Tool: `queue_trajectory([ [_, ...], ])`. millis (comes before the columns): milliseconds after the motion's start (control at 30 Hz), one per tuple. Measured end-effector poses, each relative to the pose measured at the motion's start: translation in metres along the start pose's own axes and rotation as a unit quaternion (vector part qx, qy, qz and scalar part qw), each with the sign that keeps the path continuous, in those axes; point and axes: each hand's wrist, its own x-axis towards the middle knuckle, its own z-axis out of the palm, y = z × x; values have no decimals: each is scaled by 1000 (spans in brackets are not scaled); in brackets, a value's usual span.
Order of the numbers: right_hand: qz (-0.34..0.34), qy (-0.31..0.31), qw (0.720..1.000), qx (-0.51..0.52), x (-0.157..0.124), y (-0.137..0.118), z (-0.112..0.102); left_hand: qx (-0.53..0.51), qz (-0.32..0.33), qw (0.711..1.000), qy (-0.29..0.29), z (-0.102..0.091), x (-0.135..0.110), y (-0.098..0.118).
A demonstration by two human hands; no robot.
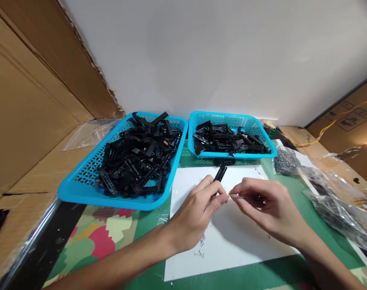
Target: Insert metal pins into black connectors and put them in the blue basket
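My left hand (pixel 198 209) is closed round a narrow black plastic part (pixel 220 173), whose far end sticks up past the fingers. Close beside it, my right hand (pixel 268 205) has thumb and forefinger pinched together. A thin, light sliver shows at those fingertips, too small to name. The fingertips of both hands nearly meet above a white board (pixel 232 257). On that board, left of centre, lie several small curled wire pieces (pixel 201 245). Another black part (pixel 225 162) rests at the board's far edge, below the smaller basket.
Two blue baskets, a large one (pixel 111 202) at left and a smaller one (pixel 232 154) behind, hold heaps of black plastic parts. Clear bags (pixel 337 213) with small dark pieces lie at right. Cardboard (pixel 35 92) stands at left; a yellow cable (pixel 322 131) runs at back right.
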Motion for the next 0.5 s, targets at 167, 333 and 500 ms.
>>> queue_trajectory([
  [167, -77, 171, 982, -32, -8, 5, 4, 30, 24, 997, -60, -2, -3, 2],
  [333, -179, 162, 964, -110, -8, 3, 12, -74, 50, 996, -22, 7, -4, -8],
  [500, -222, 99, 958, -150, -9, 11, 18, -145, 63, 987, -14, 11, -3, -9],
])
